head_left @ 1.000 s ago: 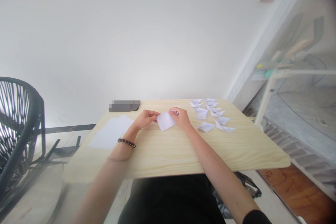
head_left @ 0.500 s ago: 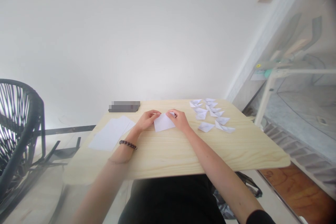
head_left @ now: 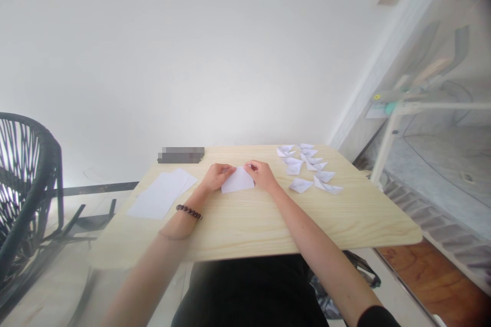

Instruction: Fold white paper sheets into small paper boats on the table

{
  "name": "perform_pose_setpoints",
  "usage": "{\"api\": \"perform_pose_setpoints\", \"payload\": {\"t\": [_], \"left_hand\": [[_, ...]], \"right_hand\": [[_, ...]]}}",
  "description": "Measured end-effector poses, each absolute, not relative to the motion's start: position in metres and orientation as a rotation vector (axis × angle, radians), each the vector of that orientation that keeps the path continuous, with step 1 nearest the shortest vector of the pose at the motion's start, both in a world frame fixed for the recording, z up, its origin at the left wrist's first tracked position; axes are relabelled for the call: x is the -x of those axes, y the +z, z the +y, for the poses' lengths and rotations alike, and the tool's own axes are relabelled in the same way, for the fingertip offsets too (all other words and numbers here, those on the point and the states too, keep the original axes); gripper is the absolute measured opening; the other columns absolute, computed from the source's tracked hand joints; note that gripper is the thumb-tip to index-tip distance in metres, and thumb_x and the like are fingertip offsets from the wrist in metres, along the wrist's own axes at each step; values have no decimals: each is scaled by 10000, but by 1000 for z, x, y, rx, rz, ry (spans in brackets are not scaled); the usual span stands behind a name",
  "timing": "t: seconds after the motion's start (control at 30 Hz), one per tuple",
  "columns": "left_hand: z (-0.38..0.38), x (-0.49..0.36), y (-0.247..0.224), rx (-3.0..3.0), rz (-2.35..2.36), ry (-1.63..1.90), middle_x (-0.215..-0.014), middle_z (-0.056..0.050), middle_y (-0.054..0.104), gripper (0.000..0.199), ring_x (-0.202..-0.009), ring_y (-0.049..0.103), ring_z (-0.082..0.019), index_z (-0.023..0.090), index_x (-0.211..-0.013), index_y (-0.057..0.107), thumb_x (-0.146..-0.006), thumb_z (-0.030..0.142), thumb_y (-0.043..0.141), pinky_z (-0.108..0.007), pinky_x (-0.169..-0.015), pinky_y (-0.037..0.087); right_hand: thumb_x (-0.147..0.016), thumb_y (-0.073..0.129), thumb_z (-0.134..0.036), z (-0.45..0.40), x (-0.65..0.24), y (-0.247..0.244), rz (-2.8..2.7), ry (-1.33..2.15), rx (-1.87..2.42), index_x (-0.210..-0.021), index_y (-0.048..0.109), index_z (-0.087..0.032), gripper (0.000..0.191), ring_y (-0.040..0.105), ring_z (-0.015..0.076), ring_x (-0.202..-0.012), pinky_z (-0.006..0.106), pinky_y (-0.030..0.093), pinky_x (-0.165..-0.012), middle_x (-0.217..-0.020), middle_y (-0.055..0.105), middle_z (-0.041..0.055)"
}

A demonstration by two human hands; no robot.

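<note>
Centre frame, your left hand [head_left: 215, 178] and right hand [head_left: 262, 174] pinch the paper [head_left: 238, 182] near its upper corners — seemingly to steady it — folded shapes [head_left: 300, 185] sitting clear, right of centre.

Right of the right hand [head_left: 260, 176], paper boats [head_left: 301, 185] obstruct sideways passage; left of the left hand [head_left: 216, 178] lie flat sheets [head_left: 159, 195]. Nearer the body than both hands, bare table [head_left: 245, 225] leaves room between the forearms.

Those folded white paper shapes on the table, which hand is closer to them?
Right. The right hand is just left of the folded white paper shapes, not touching them. The left hand is farther away, at the left edge of the small white paper both hands hold.
</note>
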State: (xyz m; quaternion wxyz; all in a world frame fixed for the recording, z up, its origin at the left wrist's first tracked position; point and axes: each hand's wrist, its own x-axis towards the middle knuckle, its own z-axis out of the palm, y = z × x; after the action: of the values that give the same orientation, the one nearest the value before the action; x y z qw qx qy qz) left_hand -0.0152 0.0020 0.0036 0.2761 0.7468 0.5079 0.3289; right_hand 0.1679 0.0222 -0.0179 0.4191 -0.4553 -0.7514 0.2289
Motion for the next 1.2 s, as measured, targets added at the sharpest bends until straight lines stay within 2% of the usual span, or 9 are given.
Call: {"api": "perform_pose_setpoints", "payload": {"t": [0.3, 0.4, 0.53, 0.7, 0.77, 0.9, 1.07, 1.2], "left_hand": [[5, 18, 2, -1934, 1339, 868, -572, -2, 540, 445, -513, 433, -102, 110, -726, 632, -727, 500, 418, -193, -442, 309], [6, 22, 1, -1906, 1319, 878, -561, 2, 533, 442, -496, 419, -96, 111, -723, 628, -726, 500, 420, -193, -437, 305], [8, 28, 0, -1868, 1326, 917, -588, -4, 553, 442, -508, 431, -100, 109, -746, 629, -724, 500, 425, -194, -443, 311], [5, 27, 2, -1840, 1349, 903, -629, -18, 596, 437, -547, 483, -122, 114, -776, 640, -711, 499, 446, -207, -478, 349], [4, 25, 3, -1846, 1344, 903, -677, -29, 618, 420, -593, 513, -137, 119, -782, 643, -706, 491, 461, -213, -507, 369], [4, 24, 2, -1852, 1297, 965, -784, -45, 642, 372, -682, 549, -156, 133, -787, 642, -679, 464, 512, -219, -565, 401], [9, 27, -2, -1726, 1321, 1029, -683, -45, 630, 379, -564, 534, -134, 115, -799, 629, -665, 452, 520, -222, -495, 409], [13, 26, -5, -1684, 1260, 978, -725, -55, 633, 341, -635, 561, -152, 109, -813, 626, -683, 395, 493, -248, -553, 454]], "right_hand": [[-770, 417, -290, 25, -173, -18, -1927, 670, 1082, -804, 607, -156, 235, 551, 119, -636, 207, 408, -571, -707, 618, 18], [-778, 402, -292, 28, -176, -21, -1853, 802, 1097, -833, 588, -161, 234, 556, 116, -578, 212, 429, -515, -725, 617, 28], [-786, 392, -330, 31, -177, -24, -1699, 1030, 1074, -863, 561, -160, 251, 567, 122, -551, 218, 450, -445, -761, 611, 50], [-790, 366, -440, 27, -171, -23, -1674, 1093, 1067, -766, 559, -156, 344, 567, 134, -567, 225, 458, -455, -687, 601, 43], [-781, 375, -461, 24, -170, -22, -1720, 1033, 1066, -774, 564, -160, 355, 563, 132, -593, 219, 452, -477, -694, 598, 33], [-756, 445, -400, 21, -171, -21, -1830, 795, 1027, -785, 575, -176, 261, 548, 119, -649, 220, 437, -574, -759, 604, 16], [-775, 407, -356, 24, -173, -20, -1813, 656, 1059, -775, 561, -168, 243, 533, 111, -628, 226, 411, -615, -738, 596, 12], [-778, 397, -348, 28, -173, -21, -1767, 611, 1100, -773, 551, -166, 239, 538, 118, -667, 225, 405, -631, -756, 600, 18]]}}
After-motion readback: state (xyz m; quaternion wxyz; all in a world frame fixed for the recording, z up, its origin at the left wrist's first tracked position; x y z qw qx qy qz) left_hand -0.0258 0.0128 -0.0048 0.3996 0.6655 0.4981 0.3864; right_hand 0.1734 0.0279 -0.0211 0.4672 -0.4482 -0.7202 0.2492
